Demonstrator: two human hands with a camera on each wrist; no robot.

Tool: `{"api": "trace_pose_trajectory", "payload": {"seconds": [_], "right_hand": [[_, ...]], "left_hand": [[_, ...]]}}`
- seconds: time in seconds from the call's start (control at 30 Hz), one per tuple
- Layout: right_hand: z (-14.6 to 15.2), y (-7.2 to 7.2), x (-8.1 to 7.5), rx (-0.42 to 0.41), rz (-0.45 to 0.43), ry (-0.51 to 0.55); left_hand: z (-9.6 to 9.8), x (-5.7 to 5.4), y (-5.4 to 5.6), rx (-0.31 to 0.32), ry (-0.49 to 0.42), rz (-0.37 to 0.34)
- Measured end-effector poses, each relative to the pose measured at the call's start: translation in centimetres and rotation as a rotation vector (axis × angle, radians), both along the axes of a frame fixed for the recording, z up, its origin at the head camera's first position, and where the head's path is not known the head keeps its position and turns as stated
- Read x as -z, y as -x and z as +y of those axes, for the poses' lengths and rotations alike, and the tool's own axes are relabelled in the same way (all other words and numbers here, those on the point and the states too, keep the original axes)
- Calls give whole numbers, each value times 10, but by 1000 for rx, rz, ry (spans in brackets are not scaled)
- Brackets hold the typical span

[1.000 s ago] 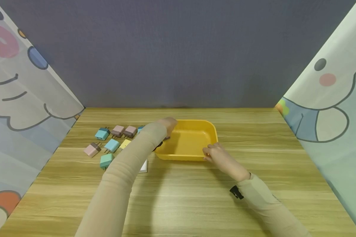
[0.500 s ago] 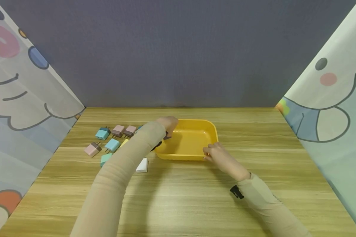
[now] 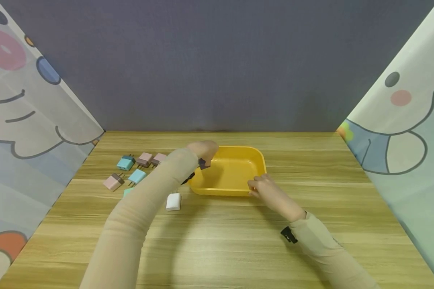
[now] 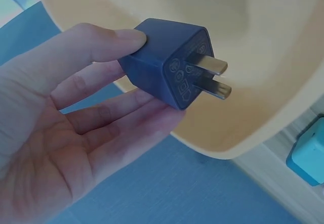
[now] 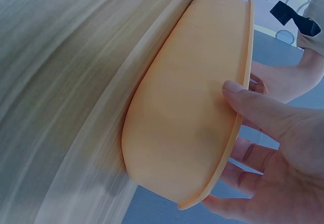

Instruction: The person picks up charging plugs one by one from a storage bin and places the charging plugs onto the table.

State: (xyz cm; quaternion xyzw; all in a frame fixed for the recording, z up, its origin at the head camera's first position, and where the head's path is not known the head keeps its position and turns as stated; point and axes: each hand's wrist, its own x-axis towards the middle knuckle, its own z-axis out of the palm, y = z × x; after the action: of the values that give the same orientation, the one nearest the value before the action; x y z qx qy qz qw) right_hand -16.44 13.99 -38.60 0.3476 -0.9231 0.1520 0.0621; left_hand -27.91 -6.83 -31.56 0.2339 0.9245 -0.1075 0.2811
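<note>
My left hand [image 3: 205, 150] is over the left end of a yellow plastic tray [image 3: 235, 192]. In the left wrist view its thumb and fingers pinch a dark blue charger plug [image 4: 162, 57], whose two metal prongs point away from the palm. The charger is above the tray, whose pale-looking inside lies behind it. At the tray's near right corner, my right hand [image 3: 271, 195] holds the rim. The right wrist view shows the thumb on the tray's outer wall [image 5: 177, 97] and the other fingers over the rim.
Left of the tray lie several loose chargers: a two-tone blue one [image 3: 125, 163], a light blue one [image 3: 137, 176], a pink one [image 3: 113, 182] and a white one [image 3: 173, 202]. The left sleeve [image 3: 141, 208] hides part of the group. A dark panel [image 3: 217, 68] stands behind the table.
My left hand has shifted slightly right over the tray with the charger. The left forearm has swung left, uncovering the white charger. The right hand and the tray have stayed in place.
</note>
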Motion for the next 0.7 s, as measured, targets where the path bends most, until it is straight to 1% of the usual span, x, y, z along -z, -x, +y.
{"api": "trace_pose_trajectory", "payload": {"seconds": [0.17,0.4,0.57,0.7], "right_hand": [[0,0,0,-3,2,-8],[0,0,0,1,-6,-2],[1,-1,0,4,-21,7],[1,-1,0,4,-32,7]], "left_hand": [[-3,-7,-3,22,-63,0],[-6,-17,-11,-1,-159,-11],[-7,-22,-17,20,-180,-2],[-8,-24,-21,42,-198,22]]}}
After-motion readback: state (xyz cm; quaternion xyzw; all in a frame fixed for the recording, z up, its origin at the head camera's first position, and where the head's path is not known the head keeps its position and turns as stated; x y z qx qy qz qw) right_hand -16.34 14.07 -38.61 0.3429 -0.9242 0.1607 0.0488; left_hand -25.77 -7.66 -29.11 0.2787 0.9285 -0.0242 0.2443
